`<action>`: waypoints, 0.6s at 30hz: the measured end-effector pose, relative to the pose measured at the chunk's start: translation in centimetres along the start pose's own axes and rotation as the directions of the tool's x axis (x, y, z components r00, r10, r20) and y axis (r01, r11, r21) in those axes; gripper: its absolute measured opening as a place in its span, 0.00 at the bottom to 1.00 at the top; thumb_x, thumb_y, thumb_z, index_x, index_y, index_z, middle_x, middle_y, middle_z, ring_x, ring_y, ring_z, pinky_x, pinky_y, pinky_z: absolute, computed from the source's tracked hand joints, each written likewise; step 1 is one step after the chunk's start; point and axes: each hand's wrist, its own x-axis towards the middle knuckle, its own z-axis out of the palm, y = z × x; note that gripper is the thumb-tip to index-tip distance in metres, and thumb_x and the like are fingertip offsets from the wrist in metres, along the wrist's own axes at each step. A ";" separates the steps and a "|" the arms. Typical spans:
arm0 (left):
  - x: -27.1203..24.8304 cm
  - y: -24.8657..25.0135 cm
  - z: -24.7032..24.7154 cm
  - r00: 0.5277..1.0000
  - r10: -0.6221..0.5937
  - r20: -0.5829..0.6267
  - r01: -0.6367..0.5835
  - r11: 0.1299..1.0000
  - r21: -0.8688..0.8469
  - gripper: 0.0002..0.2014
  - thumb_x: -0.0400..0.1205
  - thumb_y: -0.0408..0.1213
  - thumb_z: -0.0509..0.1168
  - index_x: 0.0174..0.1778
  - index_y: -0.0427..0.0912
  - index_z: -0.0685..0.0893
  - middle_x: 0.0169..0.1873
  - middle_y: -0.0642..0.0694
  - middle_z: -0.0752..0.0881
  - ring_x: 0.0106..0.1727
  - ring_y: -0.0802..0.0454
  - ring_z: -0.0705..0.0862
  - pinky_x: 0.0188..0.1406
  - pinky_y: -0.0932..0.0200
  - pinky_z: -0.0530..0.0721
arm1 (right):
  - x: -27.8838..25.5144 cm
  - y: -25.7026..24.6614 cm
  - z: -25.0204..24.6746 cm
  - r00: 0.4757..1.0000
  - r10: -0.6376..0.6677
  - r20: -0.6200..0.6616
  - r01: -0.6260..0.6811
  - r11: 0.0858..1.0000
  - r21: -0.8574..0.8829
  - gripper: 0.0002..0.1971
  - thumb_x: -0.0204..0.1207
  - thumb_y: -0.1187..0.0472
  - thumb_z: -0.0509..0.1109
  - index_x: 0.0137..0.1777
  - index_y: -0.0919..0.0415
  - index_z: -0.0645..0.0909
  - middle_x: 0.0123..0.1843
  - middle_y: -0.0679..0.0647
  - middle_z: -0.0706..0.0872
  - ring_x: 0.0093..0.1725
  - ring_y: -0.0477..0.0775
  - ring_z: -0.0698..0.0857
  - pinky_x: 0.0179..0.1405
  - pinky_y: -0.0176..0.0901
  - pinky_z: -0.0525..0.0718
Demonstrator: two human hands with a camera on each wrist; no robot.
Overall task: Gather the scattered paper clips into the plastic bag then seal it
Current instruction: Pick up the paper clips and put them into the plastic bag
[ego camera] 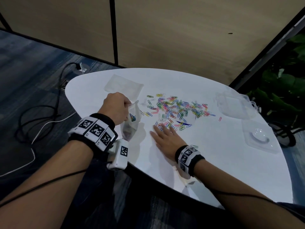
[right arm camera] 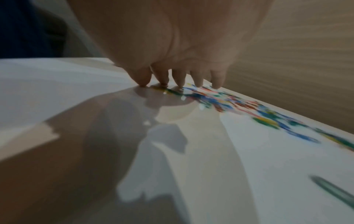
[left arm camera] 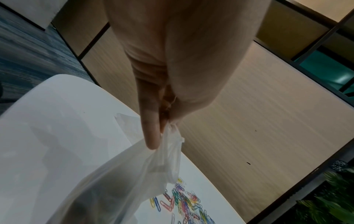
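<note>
Colourful paper clips (ego camera: 175, 109) lie scattered over the middle of the white table (ego camera: 222, 162). My left hand (ego camera: 116, 109) pinches the rim of a clear plastic bag (ego camera: 131, 124), which hangs open above the table's left part with a few clips inside. In the left wrist view the left hand (left arm camera: 161, 128) pinches the bag (left arm camera: 124, 174) between thumb and fingers. My right hand (ego camera: 165, 136) lies flat, fingers straight, fingertips at the near edge of the clip pile. In the right wrist view the right hand (right arm camera: 178, 81) has its fingertips touching the table among blurred clips (right arm camera: 239, 104).
A flat stack of clear bags (ego camera: 123, 85) lies at the back left. A clear plastic box (ego camera: 234, 103) and a clear lid (ego camera: 259, 138) sit at the right. One clip (ego camera: 194, 146) lies by my right wrist. Cables trail on the floor (ego camera: 33, 96) at left.
</note>
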 end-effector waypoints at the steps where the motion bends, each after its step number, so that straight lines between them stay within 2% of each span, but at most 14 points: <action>1: 0.0 0.0 0.0 1.000 -0.003 0.002 0.003 1.000 -0.002 0.15 0.83 0.26 0.59 0.47 0.37 0.93 0.36 0.36 0.93 0.34 0.42 0.94 0.49 0.46 0.94 | 0.1 1.2 0.2 0.999 0.044 -0.001 -0.044 0.999 -0.010 0.28 0.89 0.52 0.45 0.86 0.50 0.41 0.88 0.54 0.41 0.87 0.66 0.43 0.83 0.68 0.48; 4: 0.1 0.2 0.2 1.000 -0.014 0.004 0.014 1.000 -0.009 0.14 0.84 0.26 0.60 0.49 0.35 0.93 0.36 0.35 0.93 0.35 0.42 0.94 0.50 0.46 0.93 | 0.4 4.2 0.8 0.982 0.190 0.004 -0.190 0.982 -0.001 0.27 0.88 0.49 0.46 0.86 0.45 0.44 0.89 0.53 0.41 0.86 0.70 0.46 0.80 0.74 0.53; 6: 0.0 0.4 0.3 1.000 -0.017 -0.001 0.017 1.000 -0.009 0.13 0.84 0.26 0.61 0.52 0.35 0.92 0.38 0.34 0.93 0.35 0.42 0.94 0.51 0.45 0.93 | 0.7 5.5 1.2 0.952 0.305 0.039 -0.306 0.951 0.041 0.27 0.88 0.49 0.47 0.85 0.44 0.46 0.88 0.53 0.43 0.84 0.73 0.49 0.77 0.74 0.60; 8: -0.1 0.6 0.4 1.000 -0.014 -0.002 0.014 1.000 -0.008 0.13 0.85 0.27 0.61 0.53 0.34 0.92 0.39 0.34 0.93 0.35 0.41 0.94 0.50 0.45 0.93 | 0.9 6.0 1.4 0.928 0.366 0.069 -0.372 0.922 0.111 0.29 0.87 0.55 0.53 0.85 0.45 0.48 0.87 0.57 0.48 0.82 0.76 0.55 0.73 0.70 0.72; 10: -0.2 0.8 0.5 1.000 -0.014 0.002 0.014 1.000 -0.002 0.13 0.85 0.27 0.61 0.54 0.34 0.92 0.40 0.34 0.93 0.35 0.40 0.94 0.50 0.46 0.94 | 1.2 6.2 1.5 0.927 0.376 0.018 -0.373 0.913 0.167 0.31 0.81 0.67 0.62 0.82 0.54 0.57 0.82 0.62 0.61 0.78 0.74 0.66 0.64 0.62 0.81; 12: -0.2 0.9 0.5 1.000 -0.021 0.003 0.021 1.000 0.000 0.13 0.85 0.26 0.61 0.54 0.34 0.92 0.42 0.34 0.93 0.35 0.39 0.94 0.50 0.45 0.93 | 1.6 6.0 1.2 0.926 0.367 -0.093 -0.348 0.922 0.171 0.21 0.77 0.72 0.64 0.71 0.64 0.73 0.68 0.64 0.77 0.67 0.68 0.78 0.54 0.52 0.83; 13: -0.3 0.9 0.5 1.000 -0.024 0.004 0.024 1.000 -0.001 0.12 0.85 0.26 0.62 0.55 0.34 0.92 0.42 0.34 0.93 0.35 0.39 0.94 0.50 0.45 0.93 | 1.8 5.8 0.8 0.922 0.371 -0.112 -0.352 0.922 0.159 0.15 0.77 0.73 0.64 0.63 0.66 0.78 0.61 0.64 0.82 0.61 0.65 0.82 0.49 0.49 0.83; 14: -0.3 1.0 0.5 1.000 -0.024 0.004 0.024 1.000 -0.001 0.12 0.85 0.26 0.62 0.55 0.34 0.91 0.43 0.34 0.93 0.35 0.39 0.94 0.50 0.45 0.93 | 2.0 5.7 0.3 0.921 0.375 -0.105 -0.360 0.922 0.140 0.11 0.78 0.74 0.64 0.58 0.68 0.82 0.56 0.64 0.84 0.55 0.63 0.84 0.45 0.47 0.82; 16: -0.4 1.1 0.6 1.000 -0.015 0.004 0.015 1.000 0.006 0.12 0.85 0.27 0.62 0.55 0.35 0.91 0.42 0.34 0.93 0.36 0.39 0.94 0.51 0.45 0.93 | 2.4 6.0 -0.8 0.915 0.398 -0.063 -0.389 0.913 0.121 0.10 0.77 0.75 0.63 0.49 0.67 0.85 0.46 0.62 0.84 0.45 0.60 0.84 0.40 0.43 0.79; 18: -0.4 1.1 0.8 1.000 -0.005 0.007 0.005 1.000 0.005 0.12 0.85 0.28 0.62 0.55 0.35 0.92 0.41 0.34 0.93 0.37 0.39 0.94 0.53 0.44 0.93 | 2.5 6.7 -1.9 0.884 0.468 -0.014 -0.453 0.863 0.224 0.13 0.73 0.77 0.62 0.39 0.63 0.85 0.40 0.59 0.82 0.39 0.58 0.82 0.38 0.39 0.81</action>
